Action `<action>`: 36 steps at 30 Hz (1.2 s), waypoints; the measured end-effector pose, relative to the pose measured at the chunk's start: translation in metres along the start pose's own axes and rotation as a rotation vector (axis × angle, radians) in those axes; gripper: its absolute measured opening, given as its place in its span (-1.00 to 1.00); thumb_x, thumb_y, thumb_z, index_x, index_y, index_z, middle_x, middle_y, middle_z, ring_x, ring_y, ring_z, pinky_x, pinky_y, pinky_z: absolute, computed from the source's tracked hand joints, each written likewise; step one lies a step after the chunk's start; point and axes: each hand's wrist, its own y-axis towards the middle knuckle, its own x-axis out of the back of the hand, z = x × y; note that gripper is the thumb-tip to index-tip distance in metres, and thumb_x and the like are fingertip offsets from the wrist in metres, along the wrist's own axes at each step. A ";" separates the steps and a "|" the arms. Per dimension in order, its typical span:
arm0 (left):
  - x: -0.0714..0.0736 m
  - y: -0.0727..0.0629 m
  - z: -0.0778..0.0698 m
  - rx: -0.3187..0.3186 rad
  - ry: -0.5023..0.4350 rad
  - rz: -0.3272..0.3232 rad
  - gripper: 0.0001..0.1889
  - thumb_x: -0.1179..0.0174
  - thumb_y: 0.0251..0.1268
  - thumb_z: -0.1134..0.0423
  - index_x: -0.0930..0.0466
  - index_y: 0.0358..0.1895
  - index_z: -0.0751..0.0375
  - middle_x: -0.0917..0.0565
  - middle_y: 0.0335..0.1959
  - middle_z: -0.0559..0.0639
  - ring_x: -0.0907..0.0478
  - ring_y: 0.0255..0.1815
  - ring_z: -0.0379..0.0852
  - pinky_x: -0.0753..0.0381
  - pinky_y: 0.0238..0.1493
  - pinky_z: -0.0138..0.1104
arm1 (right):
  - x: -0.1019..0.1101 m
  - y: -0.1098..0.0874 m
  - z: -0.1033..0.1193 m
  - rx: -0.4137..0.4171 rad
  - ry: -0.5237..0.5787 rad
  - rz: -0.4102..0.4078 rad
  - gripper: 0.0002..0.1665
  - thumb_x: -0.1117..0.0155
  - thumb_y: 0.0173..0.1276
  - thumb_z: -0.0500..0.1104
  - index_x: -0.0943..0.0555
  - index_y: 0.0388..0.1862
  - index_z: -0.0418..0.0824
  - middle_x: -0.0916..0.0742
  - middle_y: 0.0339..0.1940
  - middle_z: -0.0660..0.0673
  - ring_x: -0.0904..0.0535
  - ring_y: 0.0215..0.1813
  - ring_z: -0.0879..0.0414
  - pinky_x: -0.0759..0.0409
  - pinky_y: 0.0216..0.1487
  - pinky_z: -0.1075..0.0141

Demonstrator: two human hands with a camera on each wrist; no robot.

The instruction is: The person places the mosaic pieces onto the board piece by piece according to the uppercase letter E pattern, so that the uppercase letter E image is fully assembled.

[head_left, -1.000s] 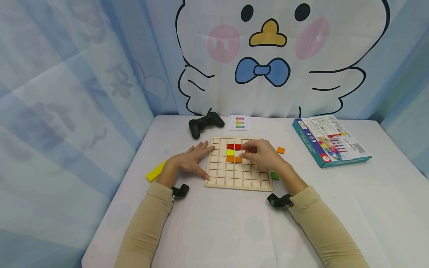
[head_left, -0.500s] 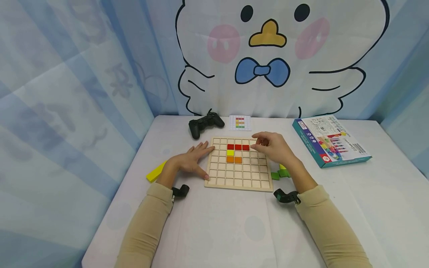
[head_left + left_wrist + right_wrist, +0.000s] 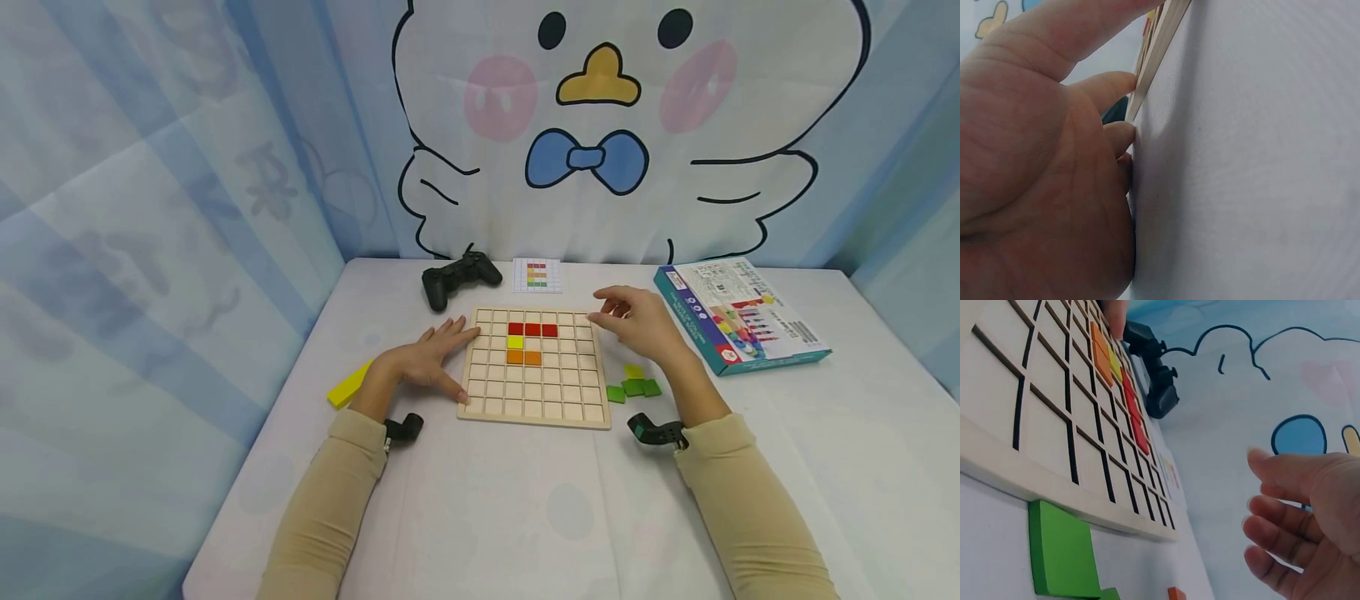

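Note:
A wooden grid board (image 3: 555,392) lies on the table. Three red tiles (image 3: 532,330) form a row on it, with one yellow tile (image 3: 515,342) and two orange tiles (image 3: 523,357) below. My left hand (image 3: 423,358) has its fingers spread, thumb and fingertips touching the board's left edge. Over the table by the board's upper right corner hovers my right hand (image 3: 637,323), fingers loosely bent; the right wrist view shows nothing in its fingers. A loose orange tile (image 3: 1175,594) shows in that view, hidden behind the hand in the head view.
Green tiles (image 3: 633,387) and a yellow tile (image 3: 633,372) lie right of the board. Behind it are a pattern card (image 3: 537,275) and a black game controller (image 3: 459,277). A boxed game (image 3: 742,312) sits at right, a yellow bar (image 3: 348,385) beyond the left wrist.
My right hand has left the third red tile in the top row and moved right, off the board. The yellow and green tiles beside it have come into view. My left hand has stayed put.

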 end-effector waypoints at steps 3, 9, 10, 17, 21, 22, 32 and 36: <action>0.000 -0.001 0.000 0.000 0.001 -0.002 0.32 -0.59 -0.06 -0.25 0.14 0.73 -0.24 0.39 0.76 -0.05 0.53 0.76 -0.04 0.48 0.71 0.05 | 0.004 -0.001 -0.004 -0.021 -0.017 -0.003 -0.45 -0.39 0.48 -0.02 -0.60 0.36 -0.18 -0.70 -0.01 -0.23 -0.55 -0.04 -0.08 -0.62 -0.24 0.29; 0.000 -0.002 -0.001 0.000 0.001 0.001 0.33 -0.59 -0.06 -0.25 0.15 0.73 -0.23 0.38 0.76 -0.03 0.53 0.76 -0.02 0.48 0.71 0.06 | 0.007 -0.001 -0.015 -0.078 -0.039 0.006 -0.42 -0.39 0.48 0.02 -0.59 0.39 -0.18 -0.68 0.13 -0.27 -0.53 0.04 -0.11 -0.57 -0.14 0.26; 0.000 -0.002 -0.001 0.001 0.001 0.002 0.33 -0.59 -0.06 -0.25 0.15 0.73 -0.23 0.38 0.76 -0.03 0.53 0.76 -0.02 0.48 0.71 0.07 | 0.008 -0.001 -0.017 -0.089 -0.042 0.011 -0.41 -0.39 0.48 0.02 -0.58 0.39 -0.18 -0.67 0.15 -0.28 -0.52 0.05 -0.11 -0.57 -0.13 0.25; 0.001 -0.002 -0.001 0.004 0.011 0.003 0.33 -0.58 -0.05 -0.26 0.15 0.73 -0.22 0.39 0.76 -0.03 0.54 0.76 -0.02 0.47 0.71 0.08 | 0.010 0.000 -0.026 -0.131 -0.068 0.044 -0.41 -0.38 0.49 0.00 -0.57 0.39 -0.21 -0.64 0.21 -0.33 -0.51 0.05 -0.16 -0.56 -0.08 0.18; 0.000 -0.001 -0.001 0.005 0.012 0.006 0.33 -0.58 -0.05 -0.26 0.16 0.73 -0.23 0.39 0.76 -0.04 0.54 0.76 -0.03 0.46 0.71 0.07 | 0.011 -0.001 -0.029 -0.165 -0.081 0.088 -0.42 -0.34 0.51 -0.02 -0.55 0.41 -0.21 -0.61 0.26 -0.35 -0.49 0.12 -0.21 -0.58 0.03 0.08; 0.000 -0.001 -0.001 0.005 0.010 0.006 0.33 -0.58 -0.05 -0.26 0.16 0.73 -0.23 0.39 0.76 -0.04 0.54 0.76 -0.03 0.46 0.71 0.07 | 0.011 -0.001 -0.030 -0.175 -0.085 0.100 -0.42 -0.34 0.52 -0.02 -0.55 0.42 -0.21 -0.60 0.27 -0.35 -0.49 0.14 -0.22 -0.58 0.05 0.05; 0.000 -0.001 -0.001 0.002 0.009 0.002 0.33 -0.59 -0.05 -0.25 0.15 0.73 -0.22 0.39 0.76 -0.03 0.54 0.76 -0.02 0.46 0.71 0.07 | 0.010 -0.002 -0.035 -0.211 -0.108 0.179 -0.45 -0.30 0.53 -0.05 -0.55 0.42 -0.20 -0.58 0.32 -0.36 -0.49 0.17 -0.24 -0.59 0.19 -0.08; 0.000 0.000 0.000 0.008 0.004 0.004 0.32 -0.59 -0.05 -0.25 0.16 0.73 -0.25 0.39 0.76 -0.05 0.54 0.76 -0.03 0.46 0.71 0.08 | 0.008 -0.002 -0.036 -0.209 -0.109 0.180 -0.47 -0.30 0.53 -0.08 -0.56 0.40 -0.21 -0.58 0.30 -0.35 -0.48 0.17 -0.24 -0.59 0.18 -0.07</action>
